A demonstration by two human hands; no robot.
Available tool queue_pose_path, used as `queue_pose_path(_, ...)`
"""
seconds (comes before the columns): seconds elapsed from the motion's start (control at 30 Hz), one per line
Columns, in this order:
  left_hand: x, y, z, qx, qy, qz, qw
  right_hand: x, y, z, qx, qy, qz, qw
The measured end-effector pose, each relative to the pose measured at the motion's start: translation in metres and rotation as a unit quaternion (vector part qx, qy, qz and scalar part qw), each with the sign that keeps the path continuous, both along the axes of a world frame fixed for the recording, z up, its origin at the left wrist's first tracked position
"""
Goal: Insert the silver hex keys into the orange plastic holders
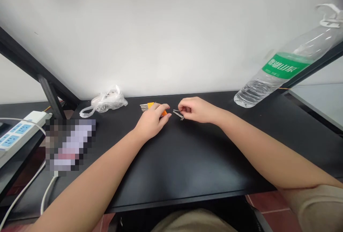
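My left hand [152, 120] rests over an orange holder [150, 104] near the back middle of the black table, its thumb and fingers bent round it. Several thin metal rods [144, 107] stick out of the holder's left side. To the right, my right hand [194, 109] has its fingertips pinched together on a thin metal rod [175, 110]. Just below those fingertips, more thin metal rods [178, 115] lie close together on the table. The palm side of my left hand is hidden.
A knotted clear plastic bag [107, 101] lies at the back left, with a pixelated device [73, 146] and a white power strip [18, 133] nearer. A tall water bottle [284, 65] stands at the right. The black table [187, 167] meets a white wall behind.
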State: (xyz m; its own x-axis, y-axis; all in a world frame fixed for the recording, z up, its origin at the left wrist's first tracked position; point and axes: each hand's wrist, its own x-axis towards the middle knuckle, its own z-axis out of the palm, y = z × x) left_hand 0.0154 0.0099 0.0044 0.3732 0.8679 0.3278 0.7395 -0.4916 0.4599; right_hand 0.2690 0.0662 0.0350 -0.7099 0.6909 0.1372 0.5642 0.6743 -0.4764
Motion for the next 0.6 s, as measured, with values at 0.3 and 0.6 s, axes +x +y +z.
queue_pose_path(0.3,0.002,-0.002,0.0,-0.021,-0.001,0.023,1.0,-0.009,-0.012,0.001,0.074,0.05,0.044,0.995)
queue_pose_path(0.6,0.002,-0.002,0.0,-0.005,0.043,0.009,0.999,-0.01,-0.019,0.002,0.177,-0.041,0.055,0.982)
